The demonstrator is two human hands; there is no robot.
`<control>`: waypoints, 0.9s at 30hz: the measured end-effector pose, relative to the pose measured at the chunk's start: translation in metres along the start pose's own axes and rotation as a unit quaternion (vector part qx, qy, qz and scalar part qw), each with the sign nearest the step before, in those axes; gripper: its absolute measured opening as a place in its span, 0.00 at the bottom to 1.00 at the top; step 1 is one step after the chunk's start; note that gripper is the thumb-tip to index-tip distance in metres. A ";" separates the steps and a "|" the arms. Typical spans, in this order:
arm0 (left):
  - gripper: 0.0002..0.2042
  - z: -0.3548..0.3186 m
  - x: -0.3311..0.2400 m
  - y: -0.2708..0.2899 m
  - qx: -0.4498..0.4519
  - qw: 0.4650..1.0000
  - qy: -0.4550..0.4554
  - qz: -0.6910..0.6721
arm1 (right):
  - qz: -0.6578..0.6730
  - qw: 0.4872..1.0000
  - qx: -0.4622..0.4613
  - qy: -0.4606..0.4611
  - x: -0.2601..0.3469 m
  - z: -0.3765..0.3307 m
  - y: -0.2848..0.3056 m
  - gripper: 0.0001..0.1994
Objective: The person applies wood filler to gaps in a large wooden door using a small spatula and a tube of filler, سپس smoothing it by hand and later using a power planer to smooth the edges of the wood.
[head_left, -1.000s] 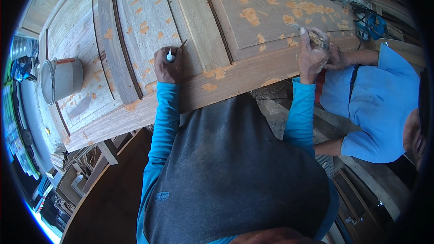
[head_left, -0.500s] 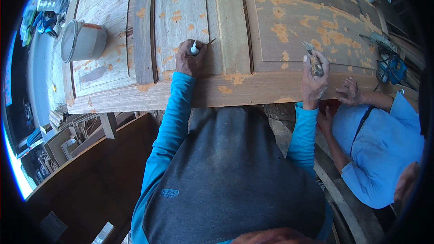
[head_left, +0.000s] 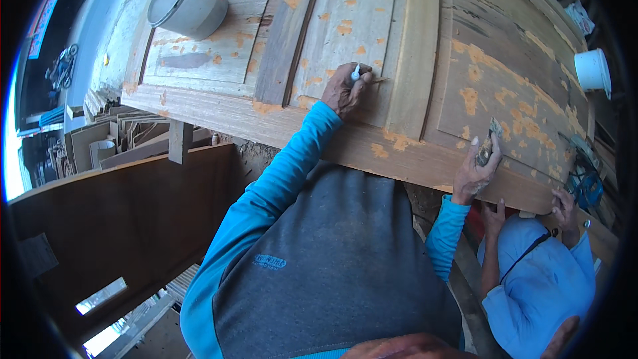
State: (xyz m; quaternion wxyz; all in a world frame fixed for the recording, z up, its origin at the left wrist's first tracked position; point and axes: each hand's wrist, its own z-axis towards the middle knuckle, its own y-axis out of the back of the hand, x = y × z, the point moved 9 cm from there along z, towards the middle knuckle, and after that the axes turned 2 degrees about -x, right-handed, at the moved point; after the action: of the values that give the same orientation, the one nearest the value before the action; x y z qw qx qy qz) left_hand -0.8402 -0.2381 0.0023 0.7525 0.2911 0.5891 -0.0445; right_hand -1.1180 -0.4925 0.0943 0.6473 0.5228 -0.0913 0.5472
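My left hand [head_left: 344,95] rests on a panelled wooden door [head_left: 410,60], closed round a small white bottle with a nozzle [head_left: 356,73]. A thin pointed stick [head_left: 380,80] juts out from the same fist to the right; its other end is hidden. My right hand [head_left: 473,178] is wrapped round a worn, putty-smeared scraper [head_left: 488,146], held over the door's near edge with its blade pointing up and away. Orange filler patches [head_left: 469,100] dot the panels and rails around both hands.
A grey-white bucket [head_left: 199,10] stands on the door at far left, a white tub [head_left: 593,72] at far right. A blue power tool [head_left: 586,183] lies at the right edge. A person in a light blue shirt [head_left: 545,286] sits close on my right, hands at the door's edge.
The view has turned, so the door now slants and sits further right. Both my hands keep the same holds. The co-worker's hands have shifted along the door's edge.
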 end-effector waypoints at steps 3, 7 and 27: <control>0.18 -0.001 0.005 0.014 -0.002 0.994 0.064 -0.092 | 0.004 1.000 0.002 0.025 0.011 -0.004 -0.024 0.22; 0.20 0.002 0.011 0.086 -0.072 0.996 0.026 -0.052 | -0.077 0.987 0.137 0.036 0.013 -0.011 -0.068 0.25; 0.25 0.242 0.104 0.536 -0.040 0.909 0.148 0.387 | -0.138 0.983 0.116 0.035 0.017 -0.030 -0.113 0.24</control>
State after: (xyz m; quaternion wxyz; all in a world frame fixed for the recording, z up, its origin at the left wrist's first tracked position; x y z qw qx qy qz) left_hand -0.3810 0.1147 0.1476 0.6257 0.4689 0.5365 0.3176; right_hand -1.0345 -0.4422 0.0274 0.6547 0.5822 0.0685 0.4772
